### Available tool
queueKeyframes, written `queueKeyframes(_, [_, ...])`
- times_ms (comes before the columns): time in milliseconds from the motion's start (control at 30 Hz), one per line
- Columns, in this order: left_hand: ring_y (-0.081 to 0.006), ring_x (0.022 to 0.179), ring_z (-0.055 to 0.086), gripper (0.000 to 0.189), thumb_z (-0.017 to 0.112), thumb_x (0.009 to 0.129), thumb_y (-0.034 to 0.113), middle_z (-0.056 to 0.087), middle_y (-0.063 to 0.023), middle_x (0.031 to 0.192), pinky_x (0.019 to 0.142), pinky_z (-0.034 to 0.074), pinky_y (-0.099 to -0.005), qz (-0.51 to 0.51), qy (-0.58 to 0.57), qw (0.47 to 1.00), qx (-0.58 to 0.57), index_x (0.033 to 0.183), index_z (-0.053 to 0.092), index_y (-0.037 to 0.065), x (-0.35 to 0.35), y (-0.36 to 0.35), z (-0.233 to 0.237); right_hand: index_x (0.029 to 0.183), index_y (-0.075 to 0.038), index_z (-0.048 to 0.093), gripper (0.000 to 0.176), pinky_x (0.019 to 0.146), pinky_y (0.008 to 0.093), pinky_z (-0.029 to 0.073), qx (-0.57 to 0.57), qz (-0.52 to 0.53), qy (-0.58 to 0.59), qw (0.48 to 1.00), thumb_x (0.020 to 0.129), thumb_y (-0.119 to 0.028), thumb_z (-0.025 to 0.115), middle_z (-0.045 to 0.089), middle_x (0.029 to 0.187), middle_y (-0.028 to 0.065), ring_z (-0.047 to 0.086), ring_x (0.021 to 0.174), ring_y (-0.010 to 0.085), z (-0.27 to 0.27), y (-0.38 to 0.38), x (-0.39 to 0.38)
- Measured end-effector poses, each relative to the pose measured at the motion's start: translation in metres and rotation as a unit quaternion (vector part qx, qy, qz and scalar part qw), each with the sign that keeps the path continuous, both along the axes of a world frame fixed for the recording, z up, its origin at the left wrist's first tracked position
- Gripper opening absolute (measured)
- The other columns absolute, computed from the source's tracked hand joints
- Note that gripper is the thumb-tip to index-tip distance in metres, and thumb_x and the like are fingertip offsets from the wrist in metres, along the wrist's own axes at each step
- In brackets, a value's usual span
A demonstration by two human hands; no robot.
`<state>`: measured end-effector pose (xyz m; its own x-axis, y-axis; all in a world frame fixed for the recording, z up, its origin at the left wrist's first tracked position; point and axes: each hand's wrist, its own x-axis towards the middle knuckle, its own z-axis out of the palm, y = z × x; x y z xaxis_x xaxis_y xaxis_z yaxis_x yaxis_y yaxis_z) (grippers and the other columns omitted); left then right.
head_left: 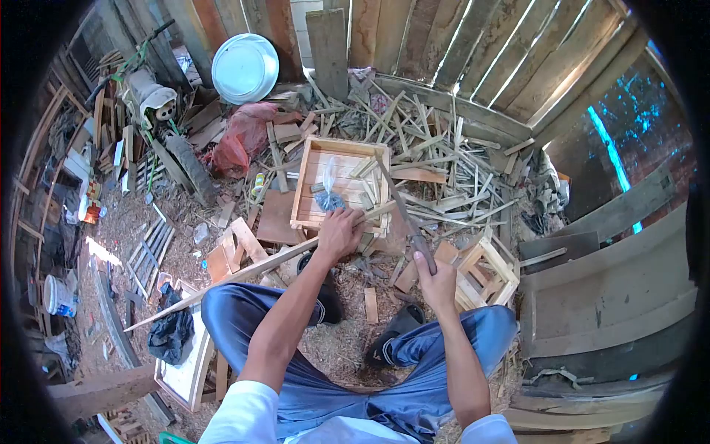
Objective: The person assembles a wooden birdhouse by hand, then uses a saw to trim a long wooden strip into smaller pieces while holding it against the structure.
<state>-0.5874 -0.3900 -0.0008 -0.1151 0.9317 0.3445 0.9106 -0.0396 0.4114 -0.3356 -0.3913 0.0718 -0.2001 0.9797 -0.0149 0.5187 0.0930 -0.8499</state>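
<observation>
My left hand (342,234) is closed round a long wooden strip (277,257), pressing it down over the near side of a shallow wooden box (304,185). The strip slants from the lower left, above my knee, up to the box. In my right hand (436,283) is a long-bladed hand tool (403,203), its dark blade pointing away from me. The blade lies by the strip's right end; whether it touches, or has teeth, I cannot make out. Inside the box are a knotted clear bag (328,198) of small grey-blue pieces and several short wood pieces (364,169).
Loose wood strips (458,174) pile up behind and right of the box. A small wooden frame (488,274) stands by my right knee. Left are a red plastic bag (244,137), a child's bicycle (151,96) and a black bag (171,333). A metal basin (245,68) leans on the plank wall.
</observation>
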Motion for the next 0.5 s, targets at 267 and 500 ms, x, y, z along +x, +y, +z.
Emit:
queueKeyframes(267, [-0.0366, 0.088, 0.062, 0.033, 0.064, 0.085, 0.028, 0.065, -0.0181, 0.091, 0.075, 0.048, -0.0441, -0.010, -0.097, 0.993, -0.068, 0.106, 0.061, 0.003, 0.015, 0.025, 0.002, 0.062, 0.002, 0.057, 0.048, 0.047, 0.0399, 0.036, 0.013, -0.026, 0.034, 0.999, 0.088, -0.039, 0.063, 0.050, 0.048, 0.0131, 0.048, 0.043, 0.0223, 0.029, 0.014, -0.003])
queueKeyframes(500, [-0.0375, 0.077, 0.063, 0.022, 0.062, 0.086, 0.023, 0.065, -0.0168, 0.089, 0.066, 0.050, -0.0458, -0.019, -0.134, 0.991, -0.018, 0.097, 0.061, 0.004, 0.045, -0.006, 0.038, 0.067, 0.000, 0.064, 0.050, 0.050, 0.0354, 0.042, 0.020, -0.123, 0.062, 0.990, 0.085, -0.047, 0.065, 0.056, 0.052, 0.0092, 0.058, 0.050, 0.0165, -0.027, 0.048, -0.011])
